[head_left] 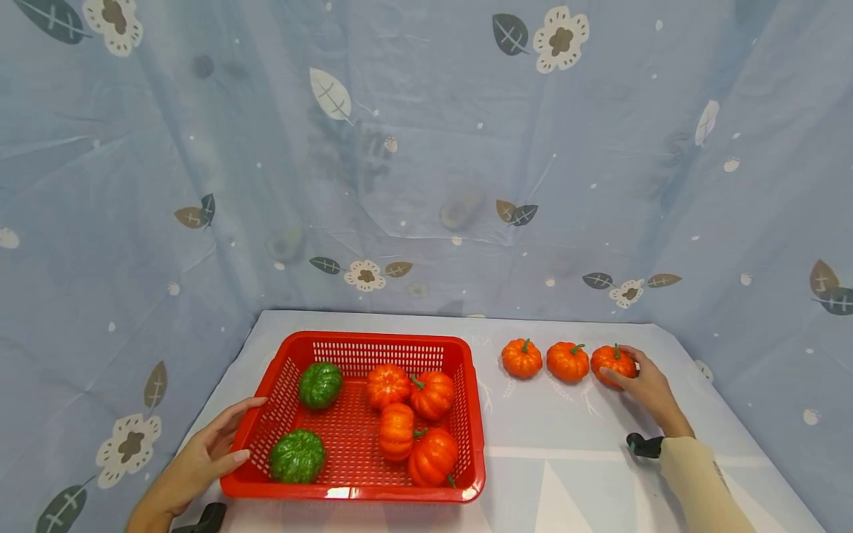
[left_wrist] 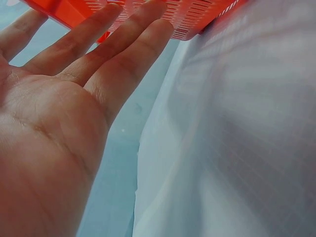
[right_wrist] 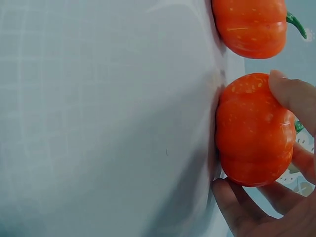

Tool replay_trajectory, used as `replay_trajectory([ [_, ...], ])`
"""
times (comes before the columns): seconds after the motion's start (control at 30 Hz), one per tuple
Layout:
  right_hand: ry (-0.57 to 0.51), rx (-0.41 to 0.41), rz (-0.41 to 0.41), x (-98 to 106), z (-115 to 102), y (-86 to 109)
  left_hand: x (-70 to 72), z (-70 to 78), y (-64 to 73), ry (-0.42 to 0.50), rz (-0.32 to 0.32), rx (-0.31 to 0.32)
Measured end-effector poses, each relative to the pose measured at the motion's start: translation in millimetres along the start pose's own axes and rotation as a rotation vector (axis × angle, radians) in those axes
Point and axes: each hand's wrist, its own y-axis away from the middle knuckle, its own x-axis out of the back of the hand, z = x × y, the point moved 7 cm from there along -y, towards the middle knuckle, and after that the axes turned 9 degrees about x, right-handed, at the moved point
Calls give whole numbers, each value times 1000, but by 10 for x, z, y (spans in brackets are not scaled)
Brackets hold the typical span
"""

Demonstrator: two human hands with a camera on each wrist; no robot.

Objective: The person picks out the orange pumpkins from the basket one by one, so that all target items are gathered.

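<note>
One squat, ribbed, glossy orange pumpkin with a green stem (head_left: 605,359) sits at the right end of a row of three on the pale worktop (head_left: 533,429). It lies just left of your right palm, between thumb and fingers, so your right hand (head_left: 649,389) is by far the nearer. Your thumb is on its near side and the other fingers curve round its right and far sides, spread to about the pumpkin's width; you have hold of it, and it appears to rest on the worktop. Its stem points upward. A second orange pumpkin (head_left: 566,363) stands just beside it on the left, apart from it. Well to the left is the red, perforated plastic basket (head_left: 373,338); your left hand (head_left: 200,455) is at its left wall, fingers nearly straight and touching it, gripping no pumpkin.
</note>
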Motion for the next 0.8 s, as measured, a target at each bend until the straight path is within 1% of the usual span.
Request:
replay_trajectory([
  [0.13,21,22,11,1,-8,-6,3,-11,4,-18,26,27],
  [0.2,55,54,37,29,-45,-6,7,-19,5,-24,41,43],
  [0.33,136,126,120,123,-204,18,12,-31,14,-18,46,54],
  [0.47,171,172,173,214,-413,47,18,-35,23,-19,47,57],
  [0.6,193,274,212,263,-688,43,14,-30,15,-44,61,72],
  [0.67,196,338,217,262,-856,42,15,-24,9,-50,64,70],
  [0.8,185,406,188,204,-1163,63,14,-18,7,-38,50,50],
])
